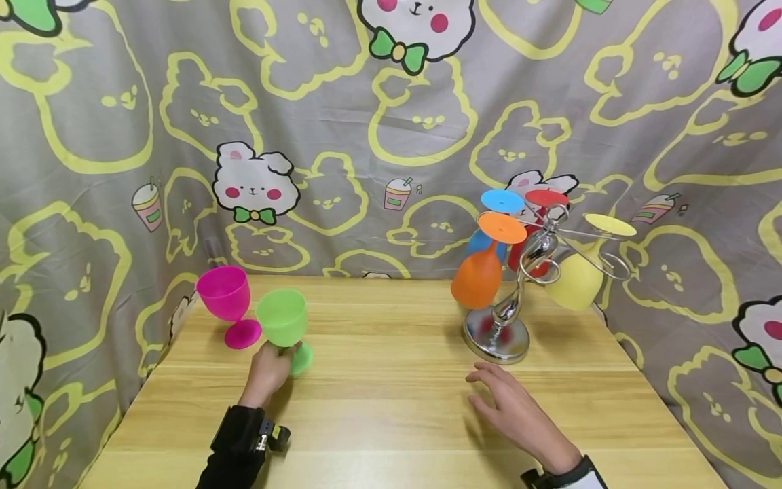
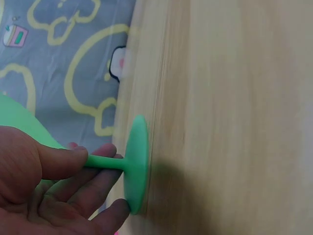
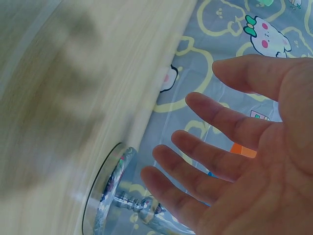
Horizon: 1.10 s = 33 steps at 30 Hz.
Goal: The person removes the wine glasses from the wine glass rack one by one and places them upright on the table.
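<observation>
At eight o'clock, my left hand (image 1: 269, 372) pinches the stem of the round, light-green plastic goblet (image 1: 282, 320); at five, my empty right hand (image 1: 514, 407) spreads loosely. I think I'm gripping; next needs steady fingers.

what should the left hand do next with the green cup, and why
Probably settle the green goblet upright on the table beside the pink goblet: the left hand pinches its stem, and the pink one stands upright there.
</observation>
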{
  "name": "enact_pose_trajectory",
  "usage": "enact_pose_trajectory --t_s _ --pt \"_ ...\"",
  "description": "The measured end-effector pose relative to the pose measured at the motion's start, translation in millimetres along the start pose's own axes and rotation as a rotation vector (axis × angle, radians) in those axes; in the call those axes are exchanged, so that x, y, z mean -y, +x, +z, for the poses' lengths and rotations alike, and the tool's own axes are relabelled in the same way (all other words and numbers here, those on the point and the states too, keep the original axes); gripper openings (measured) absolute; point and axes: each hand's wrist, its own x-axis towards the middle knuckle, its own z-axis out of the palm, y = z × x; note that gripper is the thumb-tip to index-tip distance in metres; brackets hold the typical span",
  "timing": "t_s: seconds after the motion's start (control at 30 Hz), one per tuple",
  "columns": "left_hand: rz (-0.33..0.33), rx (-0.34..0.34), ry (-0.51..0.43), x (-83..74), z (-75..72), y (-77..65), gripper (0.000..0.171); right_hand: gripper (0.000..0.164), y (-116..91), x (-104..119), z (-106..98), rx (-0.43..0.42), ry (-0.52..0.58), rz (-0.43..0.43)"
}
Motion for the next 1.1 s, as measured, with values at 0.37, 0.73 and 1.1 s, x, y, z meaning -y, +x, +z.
enact_pose_trajectory --t_s 0.37,0.73,1.1 --pt "-0.009 0.028 -0.118 4.7 -2.3 33.9 0.026 0.024 -2 -1 -2 0.007 0.015 -0.005" --pt "-0.077 0.096 -0.155 10.4 -14.7 50.8 0.035 0.025 -5 -3 -2 0.032 0.028 0.021" --pt "-0.087 0.109 -0.132 13.8 -18.7 56.3 0.036 0.024 -8 -4 0 0.036 0.036 0.032"
